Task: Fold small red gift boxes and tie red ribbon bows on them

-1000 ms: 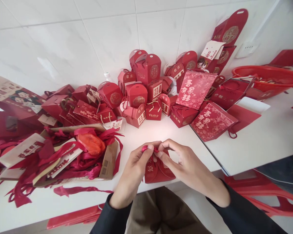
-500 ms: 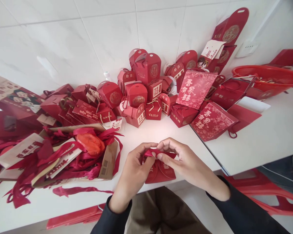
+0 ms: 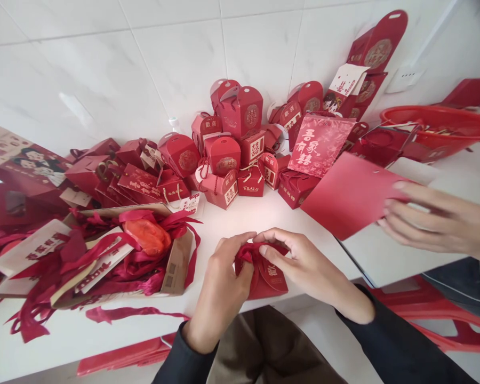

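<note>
A small red gift box with gold lettering sits at the front edge of the white table. A red ribbon lies across its top. My left hand pinches the ribbon at the box's left side. My right hand pinches it from the right, fingers curled over the box's top flaps. Both hands touch the box and nearly meet above it.
Another person's hand at the right holds a flat red card. A heap of red gift boxes stands against the tiled wall. A cardboard tray of red ribbons lies at left. A red basin sits at far right.
Another person's hand with a flat red card has come in from the right, covering the red bag there. My hands have pressed lower onto the box, still working the ribbon.
</note>
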`<state>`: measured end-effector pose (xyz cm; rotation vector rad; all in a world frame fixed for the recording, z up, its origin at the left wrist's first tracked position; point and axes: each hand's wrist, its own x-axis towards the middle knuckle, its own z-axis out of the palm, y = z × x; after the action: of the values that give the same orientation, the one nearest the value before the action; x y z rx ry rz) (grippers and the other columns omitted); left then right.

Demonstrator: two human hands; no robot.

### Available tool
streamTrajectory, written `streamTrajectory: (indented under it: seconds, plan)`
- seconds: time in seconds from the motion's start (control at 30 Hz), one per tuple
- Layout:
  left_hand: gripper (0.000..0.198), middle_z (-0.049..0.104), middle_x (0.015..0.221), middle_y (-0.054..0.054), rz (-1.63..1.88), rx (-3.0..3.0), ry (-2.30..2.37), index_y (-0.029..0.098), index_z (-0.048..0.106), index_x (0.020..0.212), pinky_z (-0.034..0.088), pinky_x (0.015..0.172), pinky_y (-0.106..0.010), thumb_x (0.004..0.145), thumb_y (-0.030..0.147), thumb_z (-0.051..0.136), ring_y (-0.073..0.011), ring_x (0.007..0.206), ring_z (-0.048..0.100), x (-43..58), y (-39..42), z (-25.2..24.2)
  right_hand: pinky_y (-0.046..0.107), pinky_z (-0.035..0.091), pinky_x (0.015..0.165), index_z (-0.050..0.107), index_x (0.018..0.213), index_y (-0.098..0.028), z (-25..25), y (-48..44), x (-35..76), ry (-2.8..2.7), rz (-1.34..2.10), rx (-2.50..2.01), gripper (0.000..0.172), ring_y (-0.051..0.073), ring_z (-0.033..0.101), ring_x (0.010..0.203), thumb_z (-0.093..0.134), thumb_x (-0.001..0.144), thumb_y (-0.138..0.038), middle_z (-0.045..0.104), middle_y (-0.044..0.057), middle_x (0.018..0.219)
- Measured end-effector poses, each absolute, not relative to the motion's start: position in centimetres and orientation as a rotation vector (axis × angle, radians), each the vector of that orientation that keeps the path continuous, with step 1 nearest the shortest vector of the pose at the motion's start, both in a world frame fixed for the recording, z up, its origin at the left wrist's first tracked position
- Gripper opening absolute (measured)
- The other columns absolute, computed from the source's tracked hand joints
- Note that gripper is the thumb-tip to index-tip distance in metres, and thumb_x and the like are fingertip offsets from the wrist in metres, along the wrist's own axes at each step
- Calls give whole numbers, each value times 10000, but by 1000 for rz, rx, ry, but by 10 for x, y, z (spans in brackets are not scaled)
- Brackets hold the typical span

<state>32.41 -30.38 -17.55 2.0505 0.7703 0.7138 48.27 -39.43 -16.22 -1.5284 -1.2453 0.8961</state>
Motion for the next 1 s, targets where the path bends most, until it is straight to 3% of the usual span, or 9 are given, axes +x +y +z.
streamTrajectory:
  seconds: [0.23,0.4,0.6,0.8,1.0]
  plan:
    - [452,730,1024,-59,992,2383,771,198,635,1241,573,848,-293,865,-2,486,-190,946,689,327,-312,-192,318,545,909,674,1211,-227,-160,-395,482,-1295,870,-1541,218,218,679,1118,566,1045,-319,713,58,1235]
    - [466,713,1069,-54,1124,2400,735,208,638,1220,551,912,-257,862,-43,477,-169,997,677,328,-318,-196,345,522,915,707,1142,-216,-156,-393,483,-1327,843,-1538,354,220,697,1013,402,1113,-393,746,51,1085]
    - [344,664,1078,-62,1277,2411,668,214,663,1049,546,904,-265,898,-34,478,-166,1023,651,328,-323,-198,313,530,909,702,1159,-223,-156,-393,484,-1391,890,-1497,203,204,697,1058,532,1061,-276,735,51,1157]
    - [358,640,1160,-94,1356,2371,709,198,570,1154,531,934,-317,871,-21,553,-196,1106,615,327,-322,-203,274,506,785,671,988,-213,-152,-394,483,-1325,924,-1551,126,171,686,873,562,1033,-255,720,1,947]
    - [242,663,1152,-111,1422,2469,681,178,596,996,503,973,-362,879,-33,576,-217,1124,599,324,-321,-201,259,468,724,611,944,-224,-155,-394,485,-1301,906,-1583,133,151,646,820,550,1039,-294,685,-20,908]
